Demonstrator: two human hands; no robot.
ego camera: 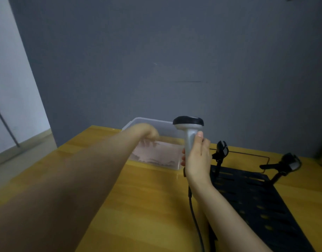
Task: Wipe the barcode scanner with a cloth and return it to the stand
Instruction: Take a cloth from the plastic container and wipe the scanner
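Note:
My right hand (197, 157) grips the silver handle of the barcode scanner (189, 124), holding it upright above the table, its black head on top and its cable (194, 215) hanging down. My left hand (149, 133) reaches over the near wall into a clear plastic bin (138, 122), fingers down on a pink cloth (160, 153) that lies inside; whether it grips the cloth is blurred. The black stand (221, 150) with a cradle clip rises just right of the scanner, empty.
A black perforated plate (251, 197) lies on the yellow wooden table (138, 197) under the stand. A second black clip stand (287, 162) is at far right. A grey wall is close behind the table.

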